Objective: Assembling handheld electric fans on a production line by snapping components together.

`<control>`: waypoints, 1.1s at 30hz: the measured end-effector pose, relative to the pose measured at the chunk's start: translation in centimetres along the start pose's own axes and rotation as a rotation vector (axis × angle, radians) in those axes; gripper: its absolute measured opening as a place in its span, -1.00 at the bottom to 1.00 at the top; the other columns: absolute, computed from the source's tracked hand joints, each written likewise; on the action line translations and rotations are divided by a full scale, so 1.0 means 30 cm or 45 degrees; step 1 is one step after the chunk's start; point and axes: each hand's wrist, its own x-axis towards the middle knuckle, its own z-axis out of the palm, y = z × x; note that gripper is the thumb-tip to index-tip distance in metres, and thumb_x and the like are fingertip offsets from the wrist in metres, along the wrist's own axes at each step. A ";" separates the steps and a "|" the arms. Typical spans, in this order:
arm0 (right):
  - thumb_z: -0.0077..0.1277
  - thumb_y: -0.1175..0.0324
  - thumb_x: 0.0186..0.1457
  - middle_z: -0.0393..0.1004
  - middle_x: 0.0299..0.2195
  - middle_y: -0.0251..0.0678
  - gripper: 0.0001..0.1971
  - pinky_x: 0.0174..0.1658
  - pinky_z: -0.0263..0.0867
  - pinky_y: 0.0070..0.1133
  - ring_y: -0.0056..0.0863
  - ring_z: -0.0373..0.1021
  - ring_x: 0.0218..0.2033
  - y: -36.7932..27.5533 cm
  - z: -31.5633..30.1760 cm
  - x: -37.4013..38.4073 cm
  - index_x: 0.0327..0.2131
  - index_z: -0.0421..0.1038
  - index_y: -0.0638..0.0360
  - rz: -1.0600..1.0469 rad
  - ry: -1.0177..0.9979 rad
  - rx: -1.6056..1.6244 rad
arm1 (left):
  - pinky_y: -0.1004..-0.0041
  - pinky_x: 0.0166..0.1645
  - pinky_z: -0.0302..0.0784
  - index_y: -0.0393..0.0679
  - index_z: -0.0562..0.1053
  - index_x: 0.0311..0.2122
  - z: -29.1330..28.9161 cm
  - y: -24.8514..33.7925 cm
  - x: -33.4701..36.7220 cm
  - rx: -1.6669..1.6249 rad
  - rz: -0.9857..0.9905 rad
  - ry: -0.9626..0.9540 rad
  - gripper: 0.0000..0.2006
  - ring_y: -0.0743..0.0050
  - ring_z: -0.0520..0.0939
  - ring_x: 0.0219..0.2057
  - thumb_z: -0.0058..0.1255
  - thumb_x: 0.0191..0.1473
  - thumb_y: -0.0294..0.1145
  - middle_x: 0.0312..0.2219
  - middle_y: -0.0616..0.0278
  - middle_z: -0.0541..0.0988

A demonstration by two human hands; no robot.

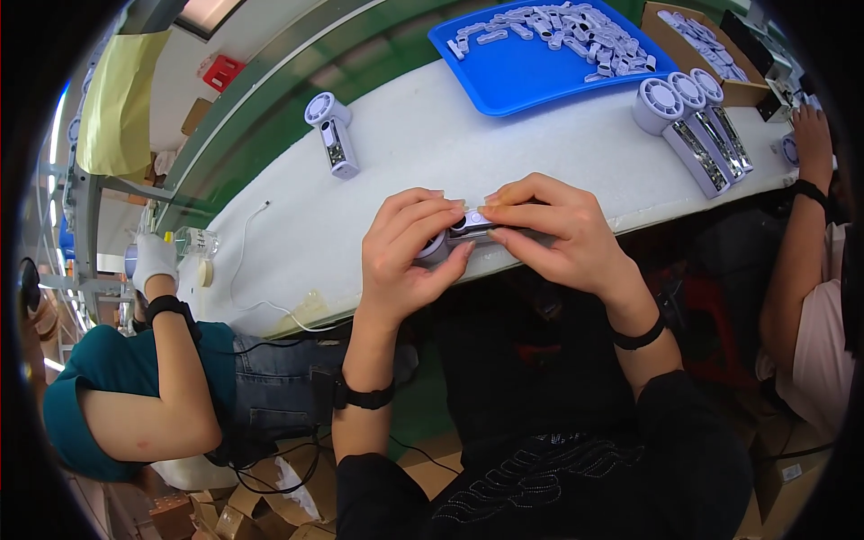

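Between my two hands, at the table's front edge, lies a small lavender handheld fan [474, 232], its round head toward the left. My left hand [407, 243] is wrapped round the head end, which it partly hides. With thumb and fingertips, my right hand [562, 236] pinches the handle, pressing at a pale front piece with a round button. Farther back on the left stands another handheld fan [337, 144] with its handle's inside showing. Three more open-handled fans [697, 148] lie side by side to the right.
A blue tray [504, 85] at the back holds many small lavender pieces; a cardboard box [661, 27] beside it holds more. A white cable [238, 270] runs across the white table [405, 117] at left. Co-workers sit on both sides, one with a white glove [155, 259].
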 end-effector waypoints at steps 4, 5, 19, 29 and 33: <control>0.34 0.59 0.03 0.64 -0.12 -0.16 -0.70 -0.07 0.58 -0.48 -0.29 0.63 -0.10 -0.004 0.006 -0.006 -0.10 0.68 0.28 -0.041 0.011 -0.059 | 0.20 0.06 0.66 -0.23 0.68 -0.15 0.006 -0.005 -0.002 0.040 0.047 0.008 -0.60 0.00 0.68 -0.05 0.47 -0.20 -0.53 -0.14 0.14 0.74; 0.35 0.59 0.02 0.63 -0.11 -0.16 -0.69 -0.06 0.59 -0.47 -0.28 0.63 -0.10 -0.002 0.007 -0.007 -0.10 0.68 0.28 -0.053 0.015 -0.074 | 0.20 0.06 0.66 -0.23 0.68 -0.15 0.007 -0.005 -0.002 0.036 0.044 0.010 -0.60 0.00 0.68 -0.05 0.47 -0.20 -0.53 -0.14 0.14 0.74; 0.36 0.67 -0.05 0.61 -0.06 -0.13 -0.57 0.02 0.56 -0.40 -0.17 0.60 -0.01 -0.033 0.045 -0.027 -0.03 0.63 0.30 -0.109 0.086 -0.357 | 0.23 0.01 0.68 -0.15 0.66 -0.11 0.017 0.019 -0.007 0.258 0.020 -0.020 -0.53 0.01 0.68 -0.01 0.50 -0.25 -0.52 -0.16 0.20 0.71; 0.29 0.54 0.13 0.63 0.01 -0.08 -0.61 0.05 0.51 -0.45 -0.23 0.59 0.00 -0.041 0.027 -0.034 0.06 0.61 0.28 0.135 0.017 -0.195 | 0.20 0.01 0.67 -0.18 0.62 0.00 0.021 0.002 -0.032 -0.018 -0.053 0.136 -0.44 0.01 0.69 -0.03 0.50 -0.22 -0.50 -0.14 0.12 0.69; 0.28 0.56 0.16 0.66 0.00 -0.06 -0.66 0.07 0.48 -0.50 -0.29 0.60 0.02 -0.050 0.037 0.000 0.03 0.62 0.32 0.268 0.041 -0.147 | 0.19 0.02 0.66 -0.19 0.60 0.03 0.033 0.001 -0.015 -0.040 0.003 0.239 -0.44 -0.02 0.68 -0.04 0.49 -0.18 -0.50 -0.13 0.10 0.68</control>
